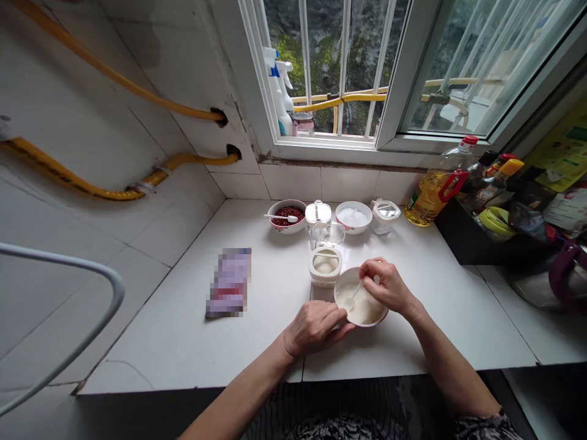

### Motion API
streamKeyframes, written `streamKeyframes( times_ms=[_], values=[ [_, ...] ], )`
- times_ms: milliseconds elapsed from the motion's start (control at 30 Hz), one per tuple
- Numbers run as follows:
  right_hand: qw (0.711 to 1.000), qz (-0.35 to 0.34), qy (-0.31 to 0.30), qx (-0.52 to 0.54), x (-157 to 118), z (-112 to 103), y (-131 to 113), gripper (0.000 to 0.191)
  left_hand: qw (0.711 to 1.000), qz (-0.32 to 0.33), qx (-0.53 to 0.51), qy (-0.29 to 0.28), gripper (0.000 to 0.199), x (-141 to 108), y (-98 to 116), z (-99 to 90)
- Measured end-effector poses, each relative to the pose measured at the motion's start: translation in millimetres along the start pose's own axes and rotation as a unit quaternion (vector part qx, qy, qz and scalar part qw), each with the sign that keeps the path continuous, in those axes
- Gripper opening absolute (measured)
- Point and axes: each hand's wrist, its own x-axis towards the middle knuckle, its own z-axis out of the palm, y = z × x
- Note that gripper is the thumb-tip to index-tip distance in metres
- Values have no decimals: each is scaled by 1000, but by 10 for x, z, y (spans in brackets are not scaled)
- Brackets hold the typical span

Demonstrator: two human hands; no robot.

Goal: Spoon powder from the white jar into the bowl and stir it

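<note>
One spoon (354,296), right hand (384,285); left (316,327) holding bowl (369,323).

Before you: round white bowl (369,324), mouth up, pale powdery stuff (367,311) covering its bottom. Your small white spoon (356,292) slants in it, handle rising toward your right, scoop end down at the stuff, left of the bowl's middle.

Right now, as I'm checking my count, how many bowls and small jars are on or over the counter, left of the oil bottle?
Bowls: 3 (back-left bowl, back-right bowl, front bowl)
Jars: 3 (front jar, back-left jar, back-right jar)
Total: 6
</note>
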Motion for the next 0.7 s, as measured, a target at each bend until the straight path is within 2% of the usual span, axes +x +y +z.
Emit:
streamKeyframes(
  times_ms=[100, 233, 400, 700],
  values=[
    [1000, 11, -6, 12, 3, 31, -16, 19, 1000, 1, -1, 2, 21, 6, -1, -3],
    [994, 85, 17, 72, 14, -16, -5, 15, 1000, 4, 2, 6, 20, 2, -3, 1],
    [961, 181, 43, 204, 44, -70, 52, 9, 1000, 4, -2, 8, 18, -8, -4, 9],
    [914, 234, 84, 321, 75, -83, 56, 4, 1000, 6, -3, 10, 18, -3, -8, 10]
  ],
)
